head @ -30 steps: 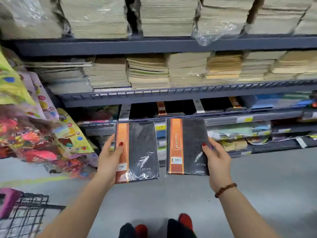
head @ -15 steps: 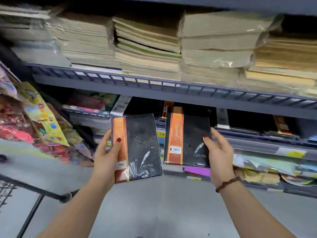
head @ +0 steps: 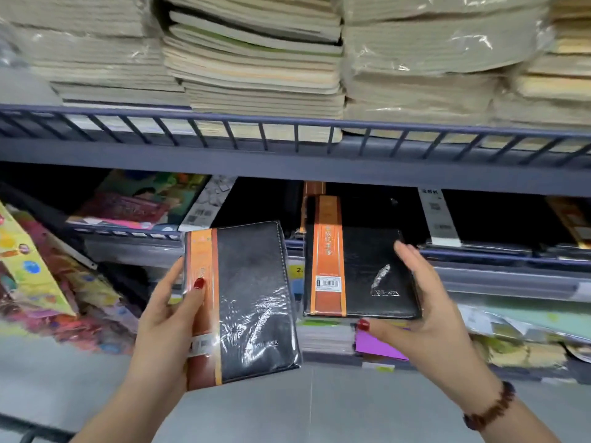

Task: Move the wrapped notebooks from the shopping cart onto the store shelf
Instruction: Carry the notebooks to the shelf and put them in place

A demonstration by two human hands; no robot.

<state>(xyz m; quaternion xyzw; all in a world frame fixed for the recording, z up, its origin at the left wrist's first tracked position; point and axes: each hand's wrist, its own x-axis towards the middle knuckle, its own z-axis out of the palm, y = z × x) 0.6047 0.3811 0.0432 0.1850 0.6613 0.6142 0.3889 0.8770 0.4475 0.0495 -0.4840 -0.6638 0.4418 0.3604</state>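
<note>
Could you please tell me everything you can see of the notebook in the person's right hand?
The right-hand notebook has a black, leather-look cover with an orange band down its left side bearing characters and a white barcode sticker. A silver feather emblem and lettering sit lower right. It stands upright, front facing the camera, its top at the shelf opening. The right hand holds it, thumb under the bottom edge, fingers along the right edge.

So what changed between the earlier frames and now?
Both hands raised their notebooks toward the shelf; the right notebook reaches the bay, and the right hand moved its thumb from the cover to under the bottom edge. The left hand still grips the left notebook by its orange spine.
</note>
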